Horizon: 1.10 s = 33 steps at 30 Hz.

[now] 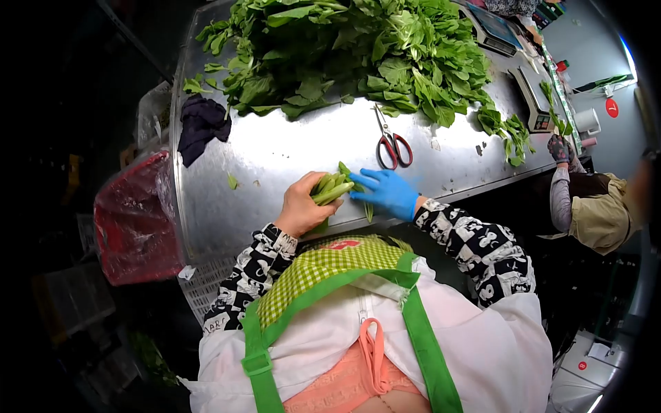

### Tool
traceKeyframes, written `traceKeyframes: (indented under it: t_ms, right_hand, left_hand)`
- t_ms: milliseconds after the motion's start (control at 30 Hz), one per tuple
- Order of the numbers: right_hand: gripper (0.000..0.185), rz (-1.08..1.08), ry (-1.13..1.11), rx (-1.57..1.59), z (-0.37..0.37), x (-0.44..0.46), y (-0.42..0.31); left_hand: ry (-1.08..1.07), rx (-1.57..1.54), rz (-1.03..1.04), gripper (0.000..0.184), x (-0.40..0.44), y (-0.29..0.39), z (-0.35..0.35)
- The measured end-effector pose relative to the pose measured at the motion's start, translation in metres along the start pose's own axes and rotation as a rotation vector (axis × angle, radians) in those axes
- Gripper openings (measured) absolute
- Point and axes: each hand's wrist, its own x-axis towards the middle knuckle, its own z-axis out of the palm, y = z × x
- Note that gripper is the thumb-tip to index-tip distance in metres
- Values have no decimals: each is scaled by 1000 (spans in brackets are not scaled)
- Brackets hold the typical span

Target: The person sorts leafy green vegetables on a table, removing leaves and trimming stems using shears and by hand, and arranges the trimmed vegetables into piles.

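Observation:
My bare left hand (pixel 307 204) is wrapped round a small bunch of green stems (pixel 332 188), their cut ends pointing right. Just right of it, my right hand (pixel 387 193), in a blue glove, has its fingers over a few leafy stems (pixel 368 210) at the metal table's front edge. Whether those fingers grip them is hard to tell. Scissors (pixel 393 149) with red and black handles lie beyond my right hand, blades pointing away. A large heap of leafy greens (pixel 344 55) covers the far part of the table (pixel 275 148).
A dark cloth (pixel 204 126) lies on the table's left edge, above a red plastic bag (pixel 134 220). At the right are loose greens (pixel 509 134), scales (pixel 533 100), and a co-worker's gloved hand (pixel 558 148) near the table edge.

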Motion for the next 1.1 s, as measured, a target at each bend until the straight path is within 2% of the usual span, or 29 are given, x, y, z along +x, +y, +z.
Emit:
traceKeyframes:
  t_ms: [67, 100, 133, 200, 233, 267, 333, 367, 400, 467, 533, 600, 633, 800, 867, 900, 933, 1000, 1033, 1100]
  right_hand:
    - [23, -104, 16, 50, 4, 9, 2]
    - [12, -63, 58, 68, 2, 17, 1]
    - [12, -71, 61, 68, -3, 21, 0]
    - [10, 173, 242, 142, -16, 29, -7]
    - [16, 262, 370, 242, -10, 34, -4]
    - [16, 249, 359, 250, -13, 41, -4]
    - [22, 892, 220, 1443, -34, 57, -4]
    - [31, 908, 134, 1584, -49, 62, -6]
    - [31, 905, 120, 1577, -55, 65, -4]
    - [35, 838, -126, 1175, -62, 72, 2]
    - [38, 755, -107, 1134, -59, 76, 5]
    - [39, 633, -252, 765, -62, 81, 13]
    - [43, 603, -248, 687, -64, 83, 12]
    - [49, 510, -498, 509, -52, 102, 33]
    - [47, 494, -798, 442, -53, 119, 39]
    - [54, 456, -739, 499, -45, 118, 45]
    - [56, 536, -832, 449, -45, 128, 46]
    - [58, 239, -905, 507, -35, 138, 56]
    - [58, 240, -905, 506, -39, 142, 52]
    - [60, 561, -991, 402, -48, 156, 35]
  left_hand:
    - [22, -110, -62, 42, -2, -3, 1]
    - [15, -170, -97, 44, -3, -1, -1]
    - [23, -166, -98, 44, -2, 2, -4]
    - [66, -421, -261, 46, -3, 8, -10]
    - [128, -684, -348, 44, -1, 13, -9]
    - [151, -941, -433, 36, 3, 13, -10]
    - [177, -1382, -521, 30, 12, 7, 0]
    - [145, -1570, -602, 28, 16, 4, 9]
    - [146, -1663, -639, 32, 19, 3, 18]
    - [72, -1744, -662, 37, 20, 1, 36]
    - [97, -1743, -654, 42, 20, 0, 53]
    - [26, -1894, -671, 44, 21, 1, 65]
    - [57, -1860, -661, 47, 21, 4, 70]
    - [97, -1969, -661, 55, 17, 8, 86]
    - [82, -2073, -637, 61, 16, 15, 85]
    - [65, -2083, -630, 67, 15, 17, 83]
    - [72, -2094, -629, 67, 14, 15, 85]
    - [188, -2076, -654, 70, 14, 8, 93]
    - [182, -2075, -641, 72, 14, 5, 96]
    - [207, -2113, -637, 73, 14, 1, 98]
